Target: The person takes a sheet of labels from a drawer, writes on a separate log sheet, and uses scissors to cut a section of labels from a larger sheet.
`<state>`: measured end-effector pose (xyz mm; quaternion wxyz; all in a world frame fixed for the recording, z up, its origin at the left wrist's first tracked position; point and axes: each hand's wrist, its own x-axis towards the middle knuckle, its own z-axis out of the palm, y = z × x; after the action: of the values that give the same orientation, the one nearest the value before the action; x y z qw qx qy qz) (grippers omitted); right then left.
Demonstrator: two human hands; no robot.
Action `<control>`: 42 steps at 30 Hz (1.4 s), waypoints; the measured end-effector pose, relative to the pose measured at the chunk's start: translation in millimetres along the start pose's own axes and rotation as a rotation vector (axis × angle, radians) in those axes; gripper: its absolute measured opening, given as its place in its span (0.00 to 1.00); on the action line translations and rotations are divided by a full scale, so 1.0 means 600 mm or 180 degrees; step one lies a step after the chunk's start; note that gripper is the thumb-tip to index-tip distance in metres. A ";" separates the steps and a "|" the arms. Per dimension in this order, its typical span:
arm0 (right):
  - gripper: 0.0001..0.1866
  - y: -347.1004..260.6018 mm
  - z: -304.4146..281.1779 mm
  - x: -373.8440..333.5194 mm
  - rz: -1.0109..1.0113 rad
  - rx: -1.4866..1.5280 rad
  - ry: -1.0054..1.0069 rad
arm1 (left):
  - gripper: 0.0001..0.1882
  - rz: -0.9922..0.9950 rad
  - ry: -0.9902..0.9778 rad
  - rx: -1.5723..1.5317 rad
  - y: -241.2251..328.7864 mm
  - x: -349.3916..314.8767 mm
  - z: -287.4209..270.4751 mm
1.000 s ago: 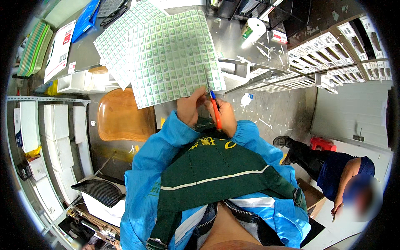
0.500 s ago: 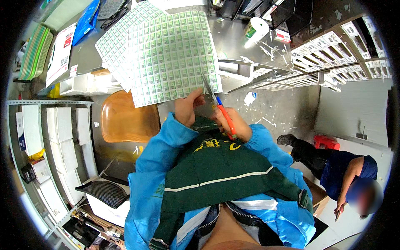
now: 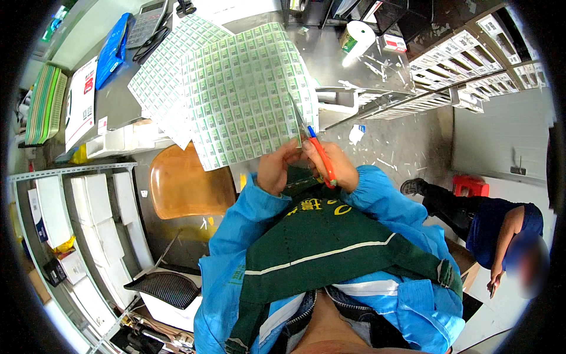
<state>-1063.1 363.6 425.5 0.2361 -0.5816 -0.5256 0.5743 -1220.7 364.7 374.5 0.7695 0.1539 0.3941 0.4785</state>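
Observation:
My left hand point(image 3: 275, 167) pinches the near edge of a large sheet of small green-and-white labels point(image 3: 242, 100), close to its right corner. Red-handled scissors point(image 3: 323, 158) are in my right hand point(image 3: 342, 164), just right of the left hand. Their blades point away from me and lie along the sheet's right side. A small blue part shows where handle and blades meet. The fingertips of both hands nearly touch. Farther left, more label sheets point(image 3: 154, 88) lie partly beneath the large one.
A brown chair seat point(image 3: 191, 182) stands below the sheet's left corner. On the metal table are a tape roll point(image 3: 357, 38), a blue packet point(image 3: 112, 50) and a calculator point(image 3: 147, 22). Shelves with white boxes point(image 3: 94, 203) fill the left. A seated person point(image 3: 501, 227) is at right.
The large sheet has come nearer to me, its near edge now lower. My left hand has shifted right and down, closer to the right hand with the scissors. The whole view has shifted slightly.

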 end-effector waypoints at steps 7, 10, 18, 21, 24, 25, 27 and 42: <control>0.24 0.023 0.027 0.017 -0.0425 0.0054 0.0323 | 0.16 -0.0389 -0.0310 -0.0376 0.000 -0.008 -0.004; 0.23 0.041 0.034 0.026 -0.0337 0.0267 0.0262 | 0.15 -0.0456 0.0067 -0.0169 0.005 -0.021 0.002; 0.23 0.033 0.037 0.039 -0.0445 0.0329 0.0204 | 0.14 -0.0279 0.0100 -0.0059 0.008 -0.033 0.005; 0.24 0.016 0.038 0.039 -0.0332 0.0373 0.0282 | 0.14 -0.0091 0.0058 -0.0040 -0.021 -0.028 -0.015; 0.25 0.022 0.043 0.047 -0.0421 0.0411 0.0345 | 0.14 -0.0183 -0.0052 -0.0243 -0.015 -0.033 -0.003; 0.25 0.026 0.045 0.051 -0.0486 0.0424 0.0349 | 0.14 -0.0253 -0.0077 -0.0336 -0.011 -0.035 0.002; 0.27 0.021 0.046 0.058 -0.0682 0.0308 0.0486 | 0.14 -0.0131 -0.0008 -0.0239 -0.019 -0.035 -0.005; 0.30 0.022 0.059 0.067 -0.1133 0.0571 0.0384 | 0.07 0.0149 0.0202 -0.0228 0.005 -0.059 0.007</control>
<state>-1100.0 383.0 389.1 0.4158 -0.4894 -0.5517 0.5322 -1227.6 336.7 395.0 0.7502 0.1202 0.3972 0.5149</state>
